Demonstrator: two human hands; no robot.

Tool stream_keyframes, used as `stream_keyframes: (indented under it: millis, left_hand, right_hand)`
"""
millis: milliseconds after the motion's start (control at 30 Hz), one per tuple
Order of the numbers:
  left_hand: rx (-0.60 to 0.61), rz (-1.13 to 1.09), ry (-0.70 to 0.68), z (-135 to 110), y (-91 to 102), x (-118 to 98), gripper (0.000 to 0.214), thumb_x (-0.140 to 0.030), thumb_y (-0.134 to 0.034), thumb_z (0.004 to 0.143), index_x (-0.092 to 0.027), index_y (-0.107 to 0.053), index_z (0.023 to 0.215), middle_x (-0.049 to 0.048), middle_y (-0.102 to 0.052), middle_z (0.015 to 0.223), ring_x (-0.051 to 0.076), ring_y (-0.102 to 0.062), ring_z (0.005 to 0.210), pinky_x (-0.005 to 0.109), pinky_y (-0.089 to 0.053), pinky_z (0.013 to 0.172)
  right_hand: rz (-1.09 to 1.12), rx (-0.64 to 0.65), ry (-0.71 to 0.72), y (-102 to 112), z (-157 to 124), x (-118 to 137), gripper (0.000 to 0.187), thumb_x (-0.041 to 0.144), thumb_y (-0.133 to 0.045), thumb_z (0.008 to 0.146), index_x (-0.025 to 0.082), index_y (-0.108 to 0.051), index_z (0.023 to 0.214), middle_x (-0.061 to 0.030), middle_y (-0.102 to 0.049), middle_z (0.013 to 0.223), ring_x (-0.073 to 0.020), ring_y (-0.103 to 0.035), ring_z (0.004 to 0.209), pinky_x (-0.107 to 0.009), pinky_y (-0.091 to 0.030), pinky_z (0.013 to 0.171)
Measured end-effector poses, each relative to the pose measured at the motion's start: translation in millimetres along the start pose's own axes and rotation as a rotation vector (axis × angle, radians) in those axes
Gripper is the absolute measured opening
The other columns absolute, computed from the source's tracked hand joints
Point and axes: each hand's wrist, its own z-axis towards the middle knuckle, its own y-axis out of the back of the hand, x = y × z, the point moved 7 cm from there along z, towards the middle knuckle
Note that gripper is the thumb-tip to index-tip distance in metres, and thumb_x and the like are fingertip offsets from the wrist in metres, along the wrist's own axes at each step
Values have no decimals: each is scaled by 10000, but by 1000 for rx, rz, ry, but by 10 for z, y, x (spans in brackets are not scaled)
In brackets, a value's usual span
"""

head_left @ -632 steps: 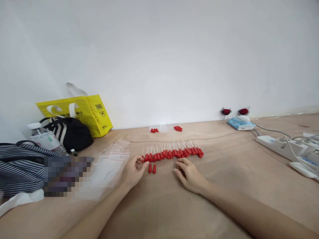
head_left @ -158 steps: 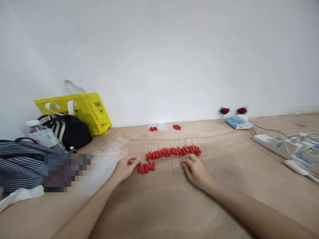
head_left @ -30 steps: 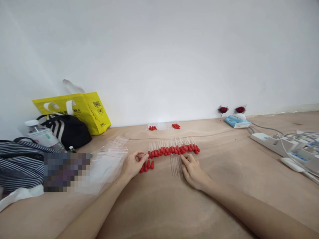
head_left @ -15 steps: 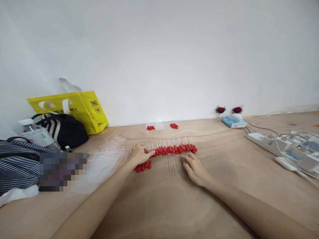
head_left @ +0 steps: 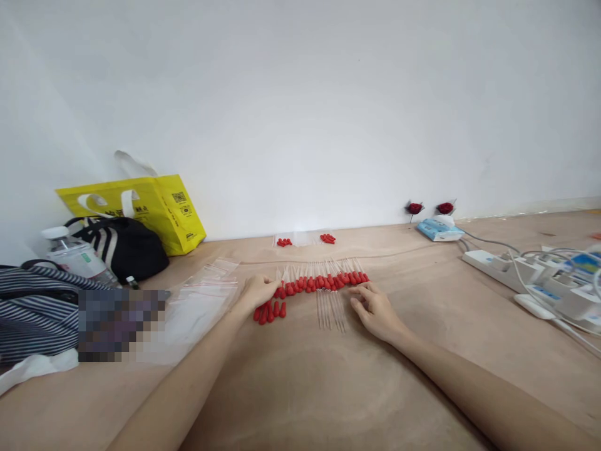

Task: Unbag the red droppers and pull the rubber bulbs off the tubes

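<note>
A row of glass droppers with red rubber bulbs lies across the tan table. My left hand is at the row's left end, fingers pinched on a red-bulbed dropper there. Several loose red bulbs lie just below that hand. Several bare glass tubes lie side by side in front of the row. My right hand rests palm down to the right of those tubes, fingers curled loosely and apart, holding nothing.
Clear zip bags lie left of my left hand. A yellow bag, a black striped bag, a water bottle and striped cloth crowd the left. Small bags of red bulbs sit by the wall. Power strips, a tissue pack.
My left hand went from the loose bulbs up to the row's left end and pinched a dropper. My right hand shifted slightly right, off the bare tubes. Loose bulbs and tubes have grown in number.
</note>
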Motion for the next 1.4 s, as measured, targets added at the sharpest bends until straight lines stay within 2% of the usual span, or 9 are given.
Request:
stream_keyframes:
  millis: [167,300,400,533,667,800,900,1100,1400]
  left_hand:
    - [-37,-2,-177,-376,189,-96,213,-311,-458,731,-175,-607,661,11,-624,586,159,-579,593,235,-402,543]
    - [-151,97,-643,-834,93,-352,171,-245,-438,767,-176,-571,684,29,-623,705,155,-573,658,266,-431,625]
    - [-306,121,-907,-1089,-38,-462,140,-184,-442,782,-170,-544,687,36,-620,714,147,-573,675,275,-451,655]
    - [-386,78,-1059,-1212,-140,-555,102,-138,-467,784,-164,-535,712,37,-612,721,133,-567,683,253,-474,659]
    - [-410,36,-1101,-1240,-126,-616,93,-130,-476,784,-163,-550,738,40,-613,736,135,-570,711,259,-490,690]
    - [-415,47,-1106,-1240,-110,-619,101,-149,-483,785,-166,-574,745,41,-625,731,140,-576,712,273,-498,702]
    - [-394,63,-1077,-1208,-129,-599,101,-179,-504,786,-173,-603,802,44,-651,769,154,-584,740,308,-495,726]
    - [-279,39,-1029,-1132,-284,-609,240,-248,-464,833,-157,-595,1013,86,-646,1001,212,-549,984,387,-474,820]
    - [-227,7,-996,-1112,-370,-561,190,-258,-467,838,-175,-622,766,74,-663,982,216,-560,1001,478,-369,921]
  right_hand:
    - [-36,-122,103,160,-21,71,185,232,-456,775,202,-600,886,-61,-550,873,-196,-540,840,-377,-421,770]
    - [-62,-248,231,246,-67,290,303,292,-515,763,212,-555,1052,-103,-485,1050,-228,-467,1004,-403,-401,844]
    - [-133,-196,351,187,-131,505,412,345,-545,758,215,-503,1147,-120,-431,1160,-240,-415,1076,-412,-377,873]
    - [-257,-71,487,10,-206,745,339,383,-542,774,252,-555,1087,-96,-476,1164,-243,-421,1064,-449,-316,883]
    - [-300,-3,599,-166,-195,915,249,360,-528,795,251,-592,1010,-70,-545,1107,-222,-444,1035,-466,-240,909]
    - [-301,39,610,-275,-129,958,185,303,-477,833,255,-613,949,-41,-601,1006,-194,-475,985,-459,-221,912]
    - [-263,40,607,-286,-122,957,175,271,-469,835,259,-623,917,-24,-624,947,-181,-492,957,-452,-220,927]
    - [-197,15,619,-246,-171,970,176,237,-464,832,263,-625,898,-3,-660,884,-178,-501,953,-455,-198,957]
    - [-225,-1,635,-208,-225,972,183,247,-475,823,290,-627,916,23,-663,681,-173,-512,858,-452,-193,931]
